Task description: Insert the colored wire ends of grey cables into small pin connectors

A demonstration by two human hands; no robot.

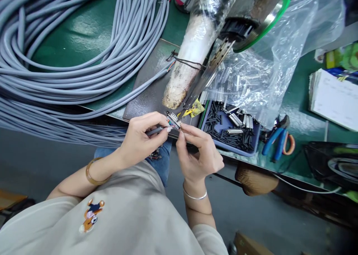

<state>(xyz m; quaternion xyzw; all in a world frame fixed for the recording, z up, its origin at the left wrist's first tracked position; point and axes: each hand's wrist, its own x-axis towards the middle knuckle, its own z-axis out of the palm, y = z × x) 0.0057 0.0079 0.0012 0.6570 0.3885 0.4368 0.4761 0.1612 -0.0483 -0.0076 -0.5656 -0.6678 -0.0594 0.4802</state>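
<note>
My left hand (145,135) pinches the stripped end of a grey cable (154,130), whose thin coloured wires meet a small metal multi-pin connector (173,120). On the other side, my right hand (198,146) has its thumb and index finger closed at the connector's lower right end. Just above the connector comes down the tip of a metal soldering tool (195,89), fixed beside a white wrapped tube (190,49). Whether the tip touches the connector cannot be told. Both hands are at the table's front edge, over a dark board (145,94).
Coiled grey cables (84,72) cover the left side. A blue tray (237,148) holds black sleeves and connectors, with a clear plastic bag (279,61) behind it. Blue-handled pliers (275,139), a paper pad (334,98) and a green-rimmed spool (265,27) are at the right.
</note>
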